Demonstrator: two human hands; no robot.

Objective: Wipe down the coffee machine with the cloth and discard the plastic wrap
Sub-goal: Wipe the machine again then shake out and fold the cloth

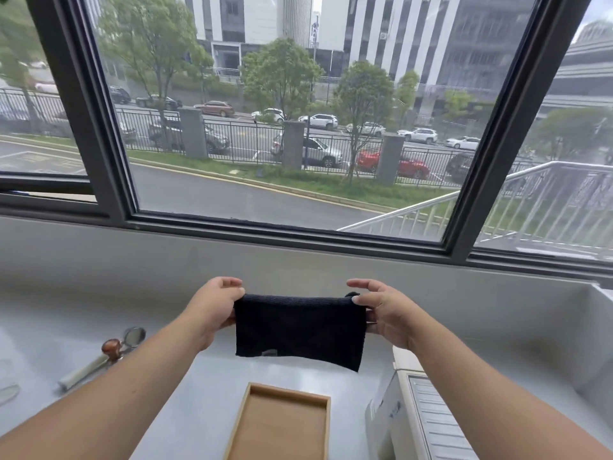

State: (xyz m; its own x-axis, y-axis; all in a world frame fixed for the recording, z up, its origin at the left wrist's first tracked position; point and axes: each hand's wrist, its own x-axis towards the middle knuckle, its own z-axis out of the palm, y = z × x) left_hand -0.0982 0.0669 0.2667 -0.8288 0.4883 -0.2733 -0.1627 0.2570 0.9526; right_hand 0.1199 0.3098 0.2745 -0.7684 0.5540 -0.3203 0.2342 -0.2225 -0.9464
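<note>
Beyond the wide dark-framed window (pixel 298 127) runs a smooth grey counter (pixel 212 376) bearing a shallow rectangular wooden tray (pixel 282 423). Above it hangs the dark ribbed cloth (pixel 298 327), stretched flat; the left hand (pixel 212 307) and right hand (pixel 384 310) pinch its top corners between thumb and fingertips.

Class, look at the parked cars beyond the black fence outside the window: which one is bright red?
The bright red car, parked behind the black metal fence at right of centre. The cars near it are silver, white or dark; one across the road is brownish.
</note>
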